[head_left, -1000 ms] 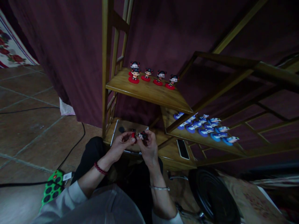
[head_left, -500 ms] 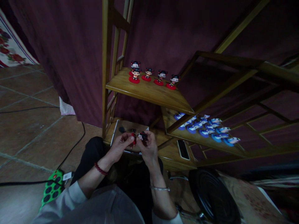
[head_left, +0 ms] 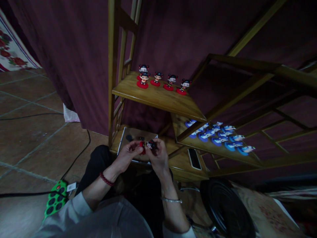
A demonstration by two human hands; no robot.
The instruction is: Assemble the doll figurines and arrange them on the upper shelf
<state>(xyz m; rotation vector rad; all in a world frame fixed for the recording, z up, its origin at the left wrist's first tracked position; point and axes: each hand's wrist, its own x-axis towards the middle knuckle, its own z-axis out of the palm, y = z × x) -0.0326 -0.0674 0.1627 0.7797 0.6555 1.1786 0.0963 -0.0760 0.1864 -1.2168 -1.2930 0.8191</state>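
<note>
Between my two hands lies a small black-haired figurine (head_left: 150, 144), tipped sideways, with a red base (head_left: 142, 147) at its left end. My left hand (head_left: 129, 154) pinches the red base between thumb and fingers. Around the figurine's head end, the fingers of my right hand (head_left: 158, 157) are closed. Both hands are above a shallow tray (head_left: 121, 140) with a white edge, where a few small dark pieces lie. On the wooden shelf above stand several similar figurines (head_left: 157, 77) on round red bases.
Several blue-and-white figurines (head_left: 219, 134) crowd the shelf at the right. A phone (head_left: 194, 159) lies on the lower board (head_left: 178, 162). A round black stool seat (head_left: 226, 208) is at lower right. A green power strip (head_left: 54, 201) with cables is on the floor at left.
The red base has turned slightly in my left fingers and shows more of its face. My right wrist has shifted a little to the right.
</note>
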